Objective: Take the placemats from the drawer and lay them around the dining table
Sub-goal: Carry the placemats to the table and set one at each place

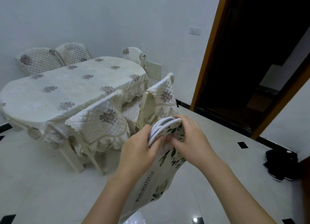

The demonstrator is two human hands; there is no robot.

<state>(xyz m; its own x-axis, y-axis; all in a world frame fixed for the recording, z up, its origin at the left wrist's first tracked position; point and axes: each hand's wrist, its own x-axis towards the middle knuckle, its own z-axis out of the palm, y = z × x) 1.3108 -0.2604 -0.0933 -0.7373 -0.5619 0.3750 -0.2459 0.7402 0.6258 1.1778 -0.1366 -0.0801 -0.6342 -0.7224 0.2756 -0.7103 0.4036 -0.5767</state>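
Both hands grip a stack of placemats point(165, 158): left hand point(140, 149) pinches its left edge, right hand point(189, 138) seemingly separating the top corner.

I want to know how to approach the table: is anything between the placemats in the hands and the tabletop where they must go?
Yes. Two covered chairs stand along the table's near side, between it and the placemats held by the left hand and right hand. The visible tabletop itself holds nothing.
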